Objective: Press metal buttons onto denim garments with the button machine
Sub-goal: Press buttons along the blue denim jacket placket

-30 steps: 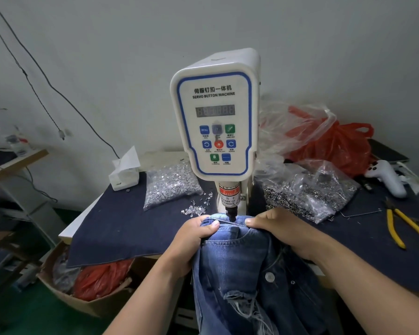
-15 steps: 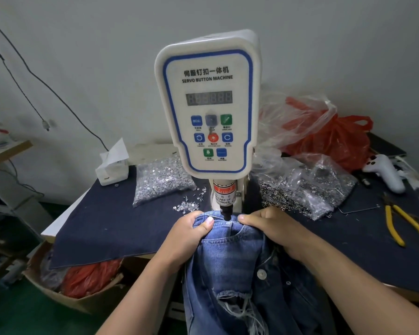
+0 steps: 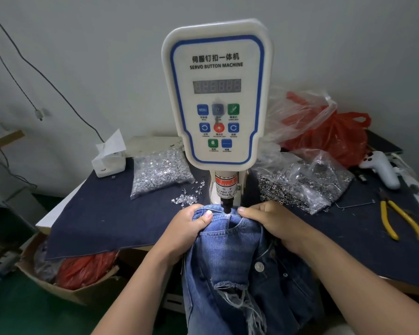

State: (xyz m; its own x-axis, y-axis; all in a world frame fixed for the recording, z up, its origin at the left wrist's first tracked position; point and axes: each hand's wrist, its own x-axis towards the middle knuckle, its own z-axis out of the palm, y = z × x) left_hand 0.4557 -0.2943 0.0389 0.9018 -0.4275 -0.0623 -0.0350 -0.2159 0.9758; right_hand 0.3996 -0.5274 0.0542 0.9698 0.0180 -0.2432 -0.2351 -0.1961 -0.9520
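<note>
Left hand (image 3: 189, 228) grips the denim garment (image 3: 230, 257) at its top edge, thumb on top, fingers curled under. Between the hands the punch (image 3: 227, 207) of the button machine (image 3: 217, 93) meets the cloth. Right hand (image 3: 273, 221) pinches the same edge. Denim looks soft, floppy, fairly heavy – best held taut at the edge, fingers away from the punch.

The button machine (image 3: 217, 97) stands upright mid-tabletop (image 3: 102, 221), its punch tip (image 3: 227, 206) right over the denim garment (image 3: 230, 252) and flanked closely by 2 hands: left hand (image 3: 186, 230), right hand (image 3: 273, 223). Left of the machine a bag of silver buttons (image 3: 160, 172), loose studs (image 3: 186, 197) and a tissue box (image 3: 109, 160) block the rear; bare cloth lies open nearer. Right, a bag of rings (image 3: 300, 182) and yellow pliers (image 3: 402, 221) crowd the way.
</note>
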